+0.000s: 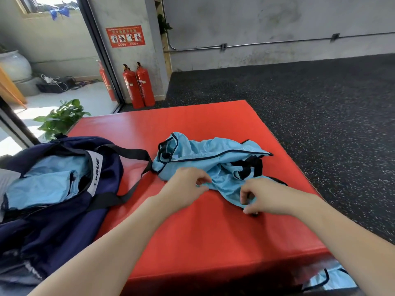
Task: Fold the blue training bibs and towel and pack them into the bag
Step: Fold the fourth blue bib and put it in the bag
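bib (213, 159) crumpled on red mat (192, 221), speckled floor (320, 103)

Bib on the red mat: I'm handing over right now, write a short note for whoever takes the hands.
Left hand: pinching the near edge of the crumpled bib.
Right hand: pinching the same bib's near corner.
Bib lies unfolded on the red mat.
Navy bag sits open at the left of the mat, with light blue fabric already inside.
Another bib lies off the mat's near right edge.
Left: fold this bib, pack it, then the other one. No towel is clearly identifiable.
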Motion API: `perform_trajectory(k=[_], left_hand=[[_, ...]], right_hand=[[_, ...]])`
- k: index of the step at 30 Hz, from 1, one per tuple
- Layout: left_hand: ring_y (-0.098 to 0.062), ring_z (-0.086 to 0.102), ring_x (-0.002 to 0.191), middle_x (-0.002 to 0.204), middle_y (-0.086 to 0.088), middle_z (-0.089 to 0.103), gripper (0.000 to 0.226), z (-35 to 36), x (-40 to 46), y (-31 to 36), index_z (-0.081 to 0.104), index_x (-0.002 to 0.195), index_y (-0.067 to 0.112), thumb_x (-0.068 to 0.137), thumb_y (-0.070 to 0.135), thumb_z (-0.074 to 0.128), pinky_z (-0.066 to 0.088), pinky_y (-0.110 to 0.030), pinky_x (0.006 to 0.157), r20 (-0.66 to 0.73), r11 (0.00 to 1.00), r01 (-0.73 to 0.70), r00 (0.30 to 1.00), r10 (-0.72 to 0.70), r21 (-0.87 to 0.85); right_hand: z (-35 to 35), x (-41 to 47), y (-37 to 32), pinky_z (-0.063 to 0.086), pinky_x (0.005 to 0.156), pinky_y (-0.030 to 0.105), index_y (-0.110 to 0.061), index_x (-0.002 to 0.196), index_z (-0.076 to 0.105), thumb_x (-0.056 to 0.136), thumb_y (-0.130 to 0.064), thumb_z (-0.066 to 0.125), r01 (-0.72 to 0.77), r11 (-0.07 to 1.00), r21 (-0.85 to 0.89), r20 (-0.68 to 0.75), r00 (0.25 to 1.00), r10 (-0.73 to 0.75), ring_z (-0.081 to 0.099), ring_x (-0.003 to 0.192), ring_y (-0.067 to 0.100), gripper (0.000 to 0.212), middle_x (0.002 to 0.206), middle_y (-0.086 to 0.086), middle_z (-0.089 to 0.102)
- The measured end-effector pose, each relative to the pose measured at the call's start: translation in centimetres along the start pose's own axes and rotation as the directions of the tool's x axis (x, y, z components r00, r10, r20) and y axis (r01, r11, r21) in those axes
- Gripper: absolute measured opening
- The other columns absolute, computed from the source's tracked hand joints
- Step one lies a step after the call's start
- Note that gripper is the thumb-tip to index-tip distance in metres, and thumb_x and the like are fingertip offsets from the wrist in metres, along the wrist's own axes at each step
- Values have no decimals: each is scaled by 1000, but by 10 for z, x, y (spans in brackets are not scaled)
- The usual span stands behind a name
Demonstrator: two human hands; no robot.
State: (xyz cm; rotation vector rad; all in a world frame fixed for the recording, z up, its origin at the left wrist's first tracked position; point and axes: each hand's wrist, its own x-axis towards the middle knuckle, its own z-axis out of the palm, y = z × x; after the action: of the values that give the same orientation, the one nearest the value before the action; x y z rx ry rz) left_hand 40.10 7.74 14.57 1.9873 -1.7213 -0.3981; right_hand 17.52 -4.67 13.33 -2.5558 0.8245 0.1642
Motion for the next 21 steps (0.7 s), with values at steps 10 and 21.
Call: perform_trajectory(k=[10,21], left_hand=[[-2,59,101,105,11,70,41,30,-7,45,73,110,27,75,46,84,45,-19,91,39,992,-100,994,103,-72],[-7,58,66,75,3,69,10,39,-4,72,63,86,21,90,27,70,44,-17,62,-127,944,-43,992,1,-328]], right_hand=[[-17,-14,1,46,67,32,-20,88,67,92,-23,73,59,860,507,-157,987,25,58,64,8,8,73,-4,72],[-23,-29,-4,50,71,39,-23,89,64,80,-45,81,170,756,632,-388,914,118,59,69,14,29,77,-6,69]])
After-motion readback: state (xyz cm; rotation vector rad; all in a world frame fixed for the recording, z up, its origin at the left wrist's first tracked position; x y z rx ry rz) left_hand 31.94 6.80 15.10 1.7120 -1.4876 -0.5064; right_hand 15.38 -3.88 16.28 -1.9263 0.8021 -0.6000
